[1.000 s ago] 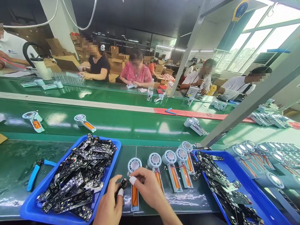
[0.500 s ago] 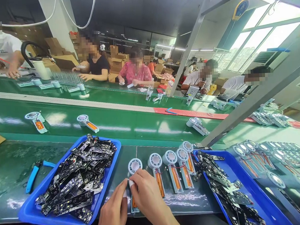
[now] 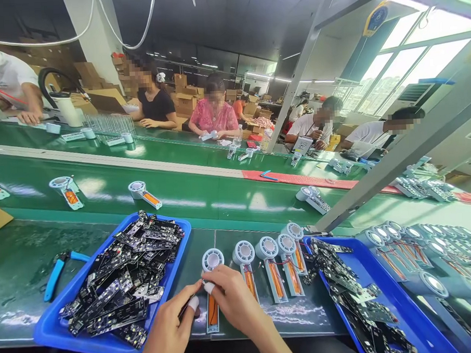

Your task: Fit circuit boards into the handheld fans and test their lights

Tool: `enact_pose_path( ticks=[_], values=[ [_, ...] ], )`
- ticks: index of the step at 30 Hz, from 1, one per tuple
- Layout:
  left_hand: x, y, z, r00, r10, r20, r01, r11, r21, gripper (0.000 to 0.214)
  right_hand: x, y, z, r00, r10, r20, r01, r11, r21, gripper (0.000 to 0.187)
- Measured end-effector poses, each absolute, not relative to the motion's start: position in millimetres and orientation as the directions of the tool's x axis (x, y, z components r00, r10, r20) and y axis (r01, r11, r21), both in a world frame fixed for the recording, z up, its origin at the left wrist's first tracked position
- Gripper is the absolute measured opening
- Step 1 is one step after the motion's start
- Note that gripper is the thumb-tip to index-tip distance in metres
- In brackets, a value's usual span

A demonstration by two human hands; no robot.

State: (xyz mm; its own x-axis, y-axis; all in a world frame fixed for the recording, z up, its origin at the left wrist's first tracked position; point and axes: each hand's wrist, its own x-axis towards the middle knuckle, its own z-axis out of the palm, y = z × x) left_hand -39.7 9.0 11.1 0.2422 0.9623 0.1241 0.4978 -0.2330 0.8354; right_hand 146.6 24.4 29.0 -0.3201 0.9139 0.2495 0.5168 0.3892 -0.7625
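Observation:
Both hands meet over a light-blue handheld fan housing [image 3: 213,259], its round grille away from me and its open handle showing an orange strip. My left hand [image 3: 174,319] is closed, a white cover on its thumb; a thin dark edge shows between thumb and fingers, its kind unclear. My right hand [image 3: 235,299] pinches at the same spot just below the grille, also with a white finger cover. Whatever lies between the fingertips is too small to name. Close by on the right stand several similar fan housings [image 3: 268,247] with orange strips and thin red wires.
To the left, a blue tray [image 3: 45,338] is heaped with black circuit boards [image 3: 119,285], with blue-handled cutters [image 3: 54,278] beside it. Another blue tray [image 3: 407,299] holds boards on the right. Beyond runs a green conveyor [image 3: 189,196] carrying fan housings; several people sit across it.
My left hand has drawn slightly left and turned, showing the dark edge and more of the handle. My right hand stays nearly in place. Housings on the conveyor have shifted right.

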Motion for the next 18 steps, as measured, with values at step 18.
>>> enact_pose_path(
  ticks=[18],
  values=[
    [-31,7,14,0.157,0.983,-0.093,0.295,0.043,0.954,0.041,160,21,46,-0.112,0.99,0.085,0.323,0.118,-0.939,0.025]
  ],
)
